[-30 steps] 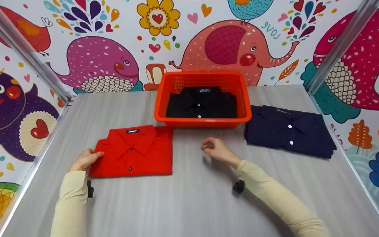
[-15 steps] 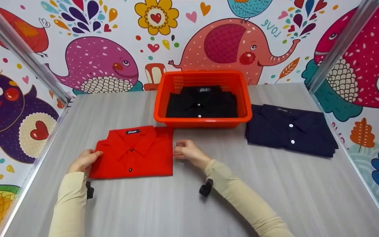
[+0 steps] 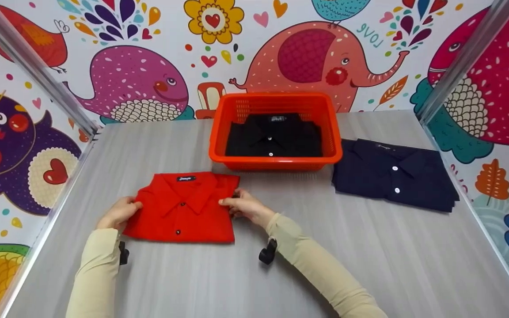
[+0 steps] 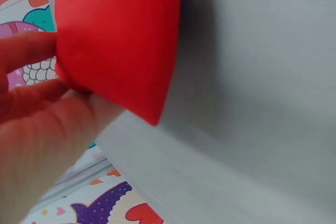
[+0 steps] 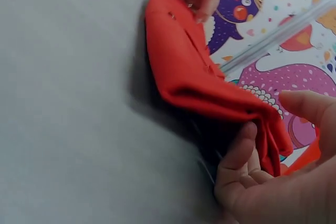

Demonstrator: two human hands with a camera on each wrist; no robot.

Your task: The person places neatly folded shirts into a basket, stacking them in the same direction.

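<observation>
A folded red shirt point(image 3: 184, 212) with a collar and dark buttons lies between my two hands at the front left of the table. Its left edge is pinched by my left hand point(image 3: 119, 213), thumb on top; the left wrist view shows this corner of the red shirt point(image 4: 121, 35) raised, with a shadow beside it. On the opposite edge my right hand point(image 3: 250, 208) grips the cloth, thumb above and fingers tucked beneath. In the right wrist view the folded layers of the red shirt point(image 5: 194, 82) sag and stand off the table there.
An orange plastic basket point(image 3: 276, 163) at the back middle holds a folded black shirt point(image 3: 276, 137). To its right lies a stack of folded navy shirts point(image 3: 396, 176). Printed walls and metal posts bound the grey table point(image 3: 192, 282).
My right hand has come left from the table's middle and taken hold of the red shirt's right edge. The shirt has bent and lifted at the sides. My left hand keeps its hold.
</observation>
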